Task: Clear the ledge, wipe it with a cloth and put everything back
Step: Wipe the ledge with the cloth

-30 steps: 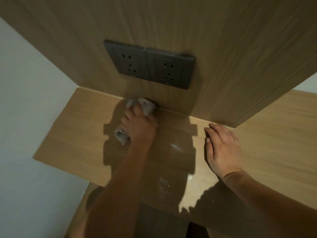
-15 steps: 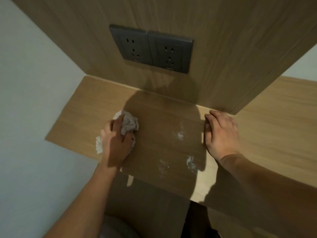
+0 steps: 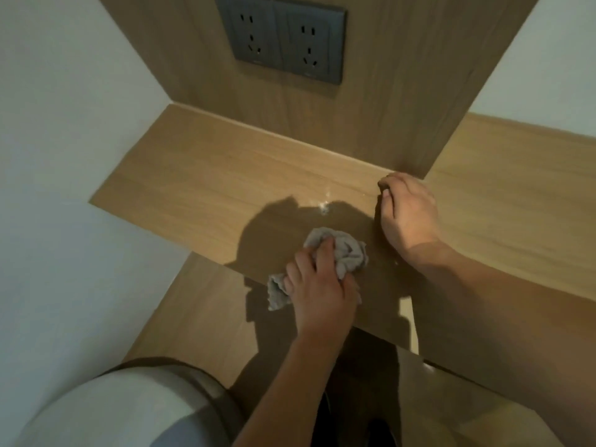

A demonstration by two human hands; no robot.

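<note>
Cloth (image 3: 346, 253) sits on the ledge (image 3: 200, 185) at lower centre of frame, right at the ledge's front edge. It's a grey crumpled wad, no clean shape. Long axis runs roughly diagonal, from a loose tail at lower left, which hangs past the front edge, up to the bunched bulk at upper right. Bulk end points toward the right hand.

Left hand (image 3: 319, 285) is on top of the cloth, knuckles up, fingers curled round the wad and gripping it. Fingertips are buried in the folds, so the thumb can't be made out. Forearm comes in from bottom centre of frame, angled up and slightly right, wrist about in line with it.

Right hand (image 3: 408, 211) lies palm down on the ledge, right of centre, just beside the cloth but not touching it. Fingers point toward the back panel (image 3: 371, 101), bent a little at the tips, relaxed, holding nothing. Fingertips reach near the joint of ledge and panel. Forearm enters from the right edge and crosses the ledge diagonally.

A small pale smear (image 3: 323, 206) shows on the ledge between cloth and panel, left of the right hand's fingers. Hand shadows cover the ledge around the cloth.

Two dark sockets (image 3: 280, 37) are side by side on the panel, top centre. White wall (image 3: 64, 124) fills the left of frame.
</note>
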